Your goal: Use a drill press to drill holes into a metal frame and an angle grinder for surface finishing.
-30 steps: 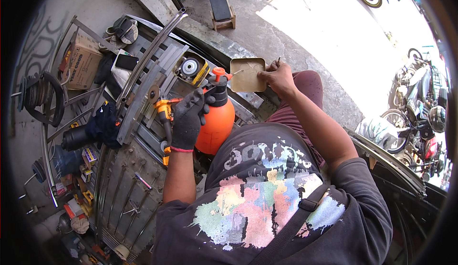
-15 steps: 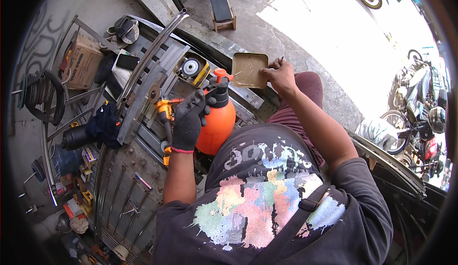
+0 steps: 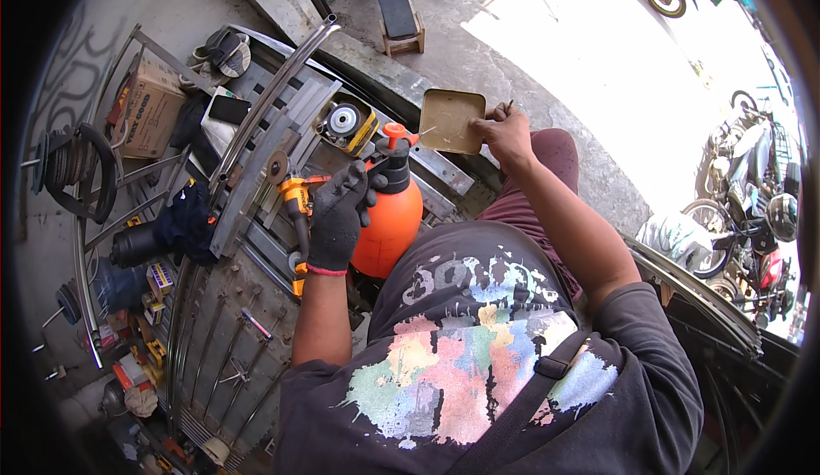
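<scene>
My left hand (image 3: pixel 338 210), in a dark grey glove with a red cuff, is closed beside the black neck of an orange pressure sprayer (image 3: pixel 389 229). Its curled fingers seem wrapped round the sprayer's handle, which the glove mostly hides. My bare right hand (image 3: pixel 506 136) pinches the near right corner of a shallow square tan tin lid (image 3: pixel 444 108), held out past the sprayer. A few thin pale bits lie in the lid. Something small and dark sticks up from between the right fingers, too small to name. A yellow angle grinder (image 3: pixel 295 202) lies just left of the glove.
Steel tubes (image 3: pixel 265 108) and flat bars lie across the bench at the left. A tin (image 3: pixel 363 133) holding a grinding disc stands behind the sprayer. A phone (image 3: pixel 230 110) and a cardboard box (image 3: pixel 152 108) are farther left. Motorcycles (image 3: pixel 752 193) stand at the right.
My right hand has shifted the tin lid slightly away from me and to the right. The left hand and the sprayer are almost unmoved.
</scene>
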A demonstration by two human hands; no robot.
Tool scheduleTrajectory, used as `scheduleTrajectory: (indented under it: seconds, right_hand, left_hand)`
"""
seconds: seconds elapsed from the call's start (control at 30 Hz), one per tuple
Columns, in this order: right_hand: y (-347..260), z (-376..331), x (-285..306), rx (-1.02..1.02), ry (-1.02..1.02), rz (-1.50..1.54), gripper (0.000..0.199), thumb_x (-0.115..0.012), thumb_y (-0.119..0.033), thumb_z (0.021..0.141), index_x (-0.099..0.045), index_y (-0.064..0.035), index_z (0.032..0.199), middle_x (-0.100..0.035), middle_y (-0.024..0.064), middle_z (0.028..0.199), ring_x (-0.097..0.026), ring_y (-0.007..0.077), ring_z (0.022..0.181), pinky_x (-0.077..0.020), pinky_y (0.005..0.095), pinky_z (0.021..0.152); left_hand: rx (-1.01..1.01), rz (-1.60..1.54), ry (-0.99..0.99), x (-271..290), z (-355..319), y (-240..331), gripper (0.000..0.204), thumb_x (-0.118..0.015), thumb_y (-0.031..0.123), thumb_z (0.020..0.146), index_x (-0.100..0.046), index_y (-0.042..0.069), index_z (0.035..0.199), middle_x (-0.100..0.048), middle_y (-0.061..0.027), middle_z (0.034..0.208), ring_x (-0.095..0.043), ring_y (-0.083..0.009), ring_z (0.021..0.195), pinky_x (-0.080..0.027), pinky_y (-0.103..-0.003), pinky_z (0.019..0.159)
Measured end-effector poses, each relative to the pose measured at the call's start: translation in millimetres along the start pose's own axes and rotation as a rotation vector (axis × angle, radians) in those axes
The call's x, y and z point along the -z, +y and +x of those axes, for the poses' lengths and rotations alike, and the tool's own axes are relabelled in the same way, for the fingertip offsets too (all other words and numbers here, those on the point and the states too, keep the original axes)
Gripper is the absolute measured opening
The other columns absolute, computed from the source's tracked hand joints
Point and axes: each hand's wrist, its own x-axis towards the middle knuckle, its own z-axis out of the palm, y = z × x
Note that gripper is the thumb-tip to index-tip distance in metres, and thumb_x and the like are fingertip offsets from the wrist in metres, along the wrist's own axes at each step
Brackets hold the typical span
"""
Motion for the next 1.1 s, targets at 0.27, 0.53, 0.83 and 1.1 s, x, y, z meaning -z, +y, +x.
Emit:
scheduleTrajectory:
  seconds: [0.27,0.53,0.83,1.1]
  right_hand:
    - [3.9,2.6,-1.0,0.0,0.034,0.008,0.035,-0.088,0.0,0.087,-0.054,-0.0038,0.095,-0.069,0.0086,0.095,-0.073,0.0187,0.084,-0.0663,0.0354,0.072]
    - [14.5,3.7,-7.3,-0.039,-0.05,0.057,0.04,-0.088,-0.001,0.087,-0.049,-0.0093,0.091,-0.066,0.004,0.087,-0.069,0.0161,0.082,-0.0618,0.0347,0.074]
    - [78.5,14.3,-23.1,-0.09,-0.184,-0.108,0.03,-0.09,-0.007,0.083,-0.06,-0.0044,0.089,-0.067,0.005,0.081,-0.063,0.0138,0.069,-0.053,0.0319,0.064]
    - [136.1,26.9,-30.0,-0.158,-0.229,-0.26,0.031,-0.09,-0.002,0.085,-0.06,-0.0081,0.088,-0.063,0.0018,0.085,-0.062,0.0137,0.071,-0.056,0.0331,0.065]
  left_hand:
    - [-0.041,0.027,-0.012,1.0,-1.4,0.0,0.027,-0.061,0.029,0.115,-0.072,0.005,0.123,-0.074,0.0003,0.088,-0.052,-0.0039,0.055,-0.038,-0.019,0.05]
    - [-0.084,0.034,0.091,14.1,-45.8,19.6,0.041,-0.066,0.045,0.11,-0.071,0.006,0.121,-0.071,-0.001,0.08,-0.053,-0.0047,0.054,-0.037,-0.021,0.046]
    - [-0.578,-0.467,0.608,72.4,-158.7,68.7,0.058,-0.05,0.059,0.111,-0.072,0.006,0.103,-0.064,-0.0036,0.073,-0.048,-0.0133,0.051,-0.035,-0.028,0.048]
    - [-0.644,-0.375,0.994,153.6,-209.9,75.4,0.044,-0.056,0.045,0.113,-0.073,0.005,0.107,-0.067,-0.0018,0.075,-0.05,-0.009,0.053,-0.034,-0.026,0.046]
